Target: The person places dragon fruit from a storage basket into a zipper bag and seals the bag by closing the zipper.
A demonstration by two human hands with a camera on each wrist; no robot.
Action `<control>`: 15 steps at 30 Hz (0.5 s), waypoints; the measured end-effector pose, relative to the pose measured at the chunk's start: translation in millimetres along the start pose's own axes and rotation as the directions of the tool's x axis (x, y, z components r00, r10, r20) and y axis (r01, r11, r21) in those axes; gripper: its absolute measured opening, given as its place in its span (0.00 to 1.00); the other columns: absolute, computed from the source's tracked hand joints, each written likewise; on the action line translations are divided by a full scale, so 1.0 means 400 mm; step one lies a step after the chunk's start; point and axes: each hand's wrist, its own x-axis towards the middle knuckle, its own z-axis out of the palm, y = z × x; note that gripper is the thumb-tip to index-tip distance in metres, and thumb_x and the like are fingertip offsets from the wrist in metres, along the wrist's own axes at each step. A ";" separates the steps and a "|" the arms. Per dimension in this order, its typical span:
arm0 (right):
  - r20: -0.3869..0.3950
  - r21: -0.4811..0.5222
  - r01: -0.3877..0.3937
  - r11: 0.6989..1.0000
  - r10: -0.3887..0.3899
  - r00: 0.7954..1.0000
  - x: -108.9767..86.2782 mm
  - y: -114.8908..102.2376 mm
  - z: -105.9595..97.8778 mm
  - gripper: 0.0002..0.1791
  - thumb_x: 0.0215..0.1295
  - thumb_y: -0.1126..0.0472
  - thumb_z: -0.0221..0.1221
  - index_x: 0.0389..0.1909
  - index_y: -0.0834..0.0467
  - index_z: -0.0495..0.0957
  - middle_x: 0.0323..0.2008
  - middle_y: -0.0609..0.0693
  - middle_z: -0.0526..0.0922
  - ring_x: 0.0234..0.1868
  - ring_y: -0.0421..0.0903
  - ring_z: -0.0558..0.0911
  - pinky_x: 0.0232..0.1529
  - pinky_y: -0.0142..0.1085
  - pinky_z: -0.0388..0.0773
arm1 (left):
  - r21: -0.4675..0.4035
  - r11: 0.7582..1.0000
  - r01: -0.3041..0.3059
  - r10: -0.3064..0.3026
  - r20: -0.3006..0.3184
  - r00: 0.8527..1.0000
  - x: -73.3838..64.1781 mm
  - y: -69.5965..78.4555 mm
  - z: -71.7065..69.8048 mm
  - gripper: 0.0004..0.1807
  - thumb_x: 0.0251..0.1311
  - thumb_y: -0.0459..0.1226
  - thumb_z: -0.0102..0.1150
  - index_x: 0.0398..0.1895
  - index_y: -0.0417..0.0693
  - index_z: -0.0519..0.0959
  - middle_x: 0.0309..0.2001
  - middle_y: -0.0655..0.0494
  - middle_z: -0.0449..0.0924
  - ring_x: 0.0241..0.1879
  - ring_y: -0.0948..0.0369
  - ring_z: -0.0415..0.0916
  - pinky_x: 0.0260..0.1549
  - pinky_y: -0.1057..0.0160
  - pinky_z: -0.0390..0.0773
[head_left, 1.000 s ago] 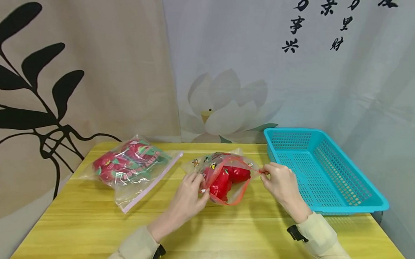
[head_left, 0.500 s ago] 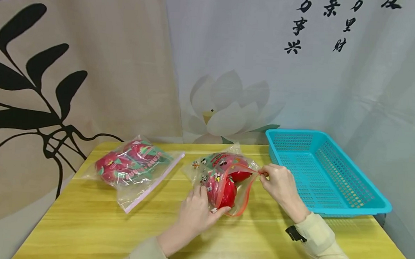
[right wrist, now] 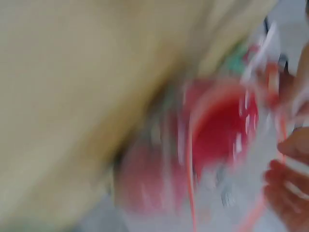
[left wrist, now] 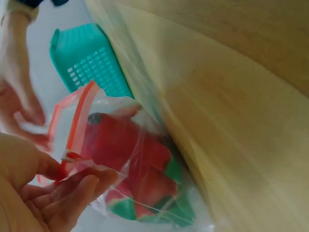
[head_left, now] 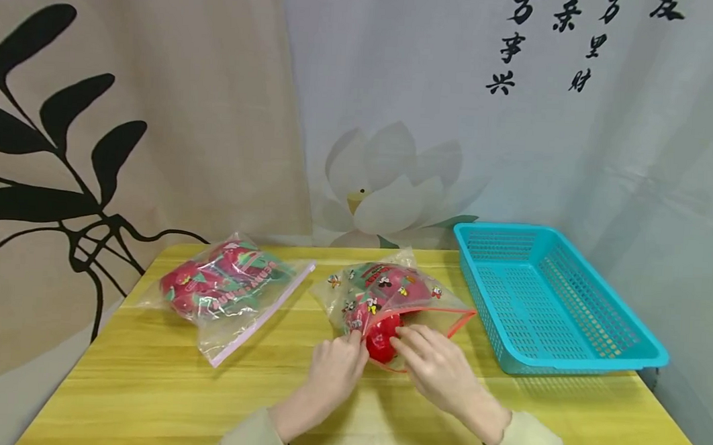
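Note:
A clear zip bag (head_left: 410, 286) with a red-orange zip edge and small printed figures lies on the table, its mouth facing me. Glossy red rounded things with green parts are inside; one red thing (head_left: 382, 338) shows at the opening. My left hand (head_left: 335, 372) pinches the zip edge at the left corner of the mouth, and the left wrist view shows its fingers (left wrist: 79, 193) on the plastic. At the mouth, close to the red thing, is my right hand (head_left: 439, 371), fingers loosely bent. The right wrist view is blurred.
A second clear zip bag (head_left: 279, 312) with a lilac zip, holding red and green things, lies to the left. The turquoise perforated basket (head_left: 573, 365) stands at the right of the wooden table (head_left: 159, 400). A printed cloth (head_left: 217, 108) hangs behind.
My right hand has let go of the bag's right corner and moved left and nearer, to the mouth. The left hand now pinches the zip edge. The bag's mouth lies flatter and wider.

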 end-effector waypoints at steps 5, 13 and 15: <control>0.105 -0.006 -0.081 0.997 0.081 0.991 -0.014 -0.050 0.051 0.23 0.46 0.58 0.70 0.46 0.59 0.82 0.49 0.58 0.84 0.48 0.53 0.83 0.47 0.40 0.82 | -0.047 0.999 0.001 -0.002 -0.038 0.999 0.001 -0.018 0.006 0.10 0.55 0.37 0.64 0.21 0.45 0.75 0.11 0.59 0.72 0.08 0.68 0.60 0.07 0.77 0.54; 0.046 -0.021 0.005 1.000 -0.004 0.999 -0.011 -0.043 0.086 0.17 0.68 0.59 0.51 0.52 0.60 0.80 0.54 0.59 0.81 0.55 0.56 0.80 0.49 0.40 0.81 | -0.110 0.994 0.020 -0.029 -0.077 0.997 0.016 -0.039 0.010 0.07 0.58 0.36 0.62 0.25 0.45 0.75 0.15 0.60 0.74 0.11 0.66 0.64 0.08 0.74 0.57; 0.036 -0.049 0.016 0.999 -0.014 0.999 -0.006 -0.038 0.089 0.17 0.70 0.61 0.46 0.52 0.60 0.79 0.53 0.59 0.82 0.55 0.55 0.81 0.47 0.39 0.81 | -0.121 0.993 0.008 -0.019 -0.094 0.995 0.022 -0.042 0.010 0.07 0.58 0.35 0.62 0.26 0.45 0.75 0.16 0.59 0.76 0.11 0.65 0.67 0.09 0.72 0.60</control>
